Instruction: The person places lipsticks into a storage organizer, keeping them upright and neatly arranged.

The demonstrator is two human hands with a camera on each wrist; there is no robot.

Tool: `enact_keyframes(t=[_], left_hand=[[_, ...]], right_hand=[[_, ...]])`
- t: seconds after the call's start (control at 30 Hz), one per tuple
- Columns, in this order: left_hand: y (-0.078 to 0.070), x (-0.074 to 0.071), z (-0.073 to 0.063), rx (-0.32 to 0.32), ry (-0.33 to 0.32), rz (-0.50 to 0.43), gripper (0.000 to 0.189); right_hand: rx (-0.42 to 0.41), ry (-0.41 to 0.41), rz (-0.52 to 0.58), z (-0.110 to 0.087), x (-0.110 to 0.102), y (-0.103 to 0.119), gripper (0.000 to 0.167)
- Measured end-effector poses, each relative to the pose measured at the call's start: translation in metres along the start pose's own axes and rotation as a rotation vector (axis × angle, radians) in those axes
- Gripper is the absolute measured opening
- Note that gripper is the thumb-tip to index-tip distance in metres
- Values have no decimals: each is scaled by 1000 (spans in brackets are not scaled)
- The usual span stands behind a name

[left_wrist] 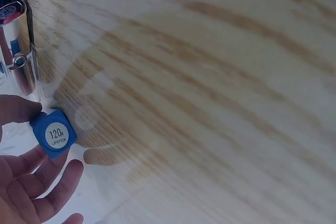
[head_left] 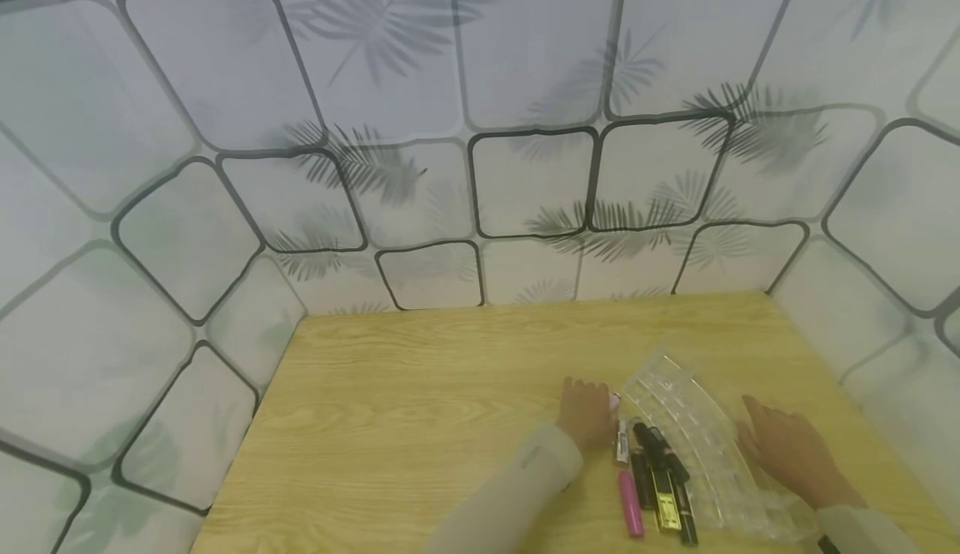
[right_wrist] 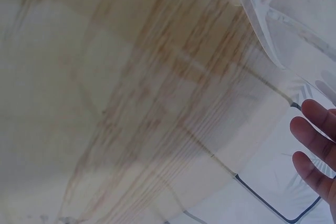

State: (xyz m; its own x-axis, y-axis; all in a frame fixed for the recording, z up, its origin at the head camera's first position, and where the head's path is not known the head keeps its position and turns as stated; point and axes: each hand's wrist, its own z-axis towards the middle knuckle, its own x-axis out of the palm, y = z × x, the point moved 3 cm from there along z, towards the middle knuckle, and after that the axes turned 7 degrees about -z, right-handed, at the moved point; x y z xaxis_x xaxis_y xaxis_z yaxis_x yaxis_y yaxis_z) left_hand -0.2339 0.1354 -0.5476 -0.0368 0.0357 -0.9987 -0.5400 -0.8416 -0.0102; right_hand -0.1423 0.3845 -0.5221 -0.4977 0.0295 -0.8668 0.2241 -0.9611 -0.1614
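My left hand (head_left: pixel 587 414) pinches a lipstick (left_wrist: pixel 55 133) between thumb and fingers; its square end carries a round "120 LIPSTICK" label. That end looks blue in the left wrist view, while the head view shows only a pale pinkish bit beside the hand. At the right edge of a clear curved organizer (head_left: pixel 697 433) is my right hand (head_left: pixel 795 450), fingers loosely extended and holding nothing. Whether it touches the organizer I cannot tell. Between the hands lie a pink tube (head_left: pixel 631 504), a gold-fronted tube (head_left: pixel 666 501), a small silvery tube (head_left: pixel 622 443) and several black tubes (head_left: pixel 642 479).
The cosmetics lie close together along the organizer's left side on a wood-grain table (head_left: pixel 390 437). A patterned backdrop (head_left: pixel 532 183) with dark outlines and leaf prints rises behind the table and along both sides.
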Motion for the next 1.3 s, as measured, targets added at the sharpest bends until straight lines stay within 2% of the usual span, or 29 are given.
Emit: enact_keyframes(t=[0.1, 0.2, 0.3, 0.4, 0.47, 0.57, 0.67, 0.8, 0.97, 1.13, 1.3], left_hand=[[1, -3, -1, -7, 14, -39, 29], [4, -8, -1, -18, -29, -99, 34], [8, -17, -2, -17, -160, -199, 33], [11, -27, -4, 34, -328, -255, 24], [12, -31, -4, 68, -430, -284, 20], [12, -37, -3, 104, -537, -339, 22], [11, -41, 1, 133, -611, -387, 23], [6, -48, 11, 183, -659, -410, 22], [-1, -53, 27, 231, -657, -420, 20], [-8, -53, 41, 198, -643, -408, 21], [-14, -50, 52, 156, -639, -441, 19]], right_hand=[[-3, 1, -6, -1, -1, 0, 38], [-13, -18, -11, -1, -1, 0, 37], [-29, -47, -10, -1, 0, -1, 36], [-55, -87, -18, 0, 1, -2, 37], [-67, -112, -35, 1, 1, -4, 44], [-74, -122, -54, 3, -1, -6, 55], [-89, -121, -64, 5, -3, -6, 50], [-87, -92, -56, 7, -5, -5, 31], [-41, -68, -39, 5, -2, -5, 33], [-51, -155, -19, 2, 2, -6, 32], [-49, -200, -11, 0, 5, -7, 32]])
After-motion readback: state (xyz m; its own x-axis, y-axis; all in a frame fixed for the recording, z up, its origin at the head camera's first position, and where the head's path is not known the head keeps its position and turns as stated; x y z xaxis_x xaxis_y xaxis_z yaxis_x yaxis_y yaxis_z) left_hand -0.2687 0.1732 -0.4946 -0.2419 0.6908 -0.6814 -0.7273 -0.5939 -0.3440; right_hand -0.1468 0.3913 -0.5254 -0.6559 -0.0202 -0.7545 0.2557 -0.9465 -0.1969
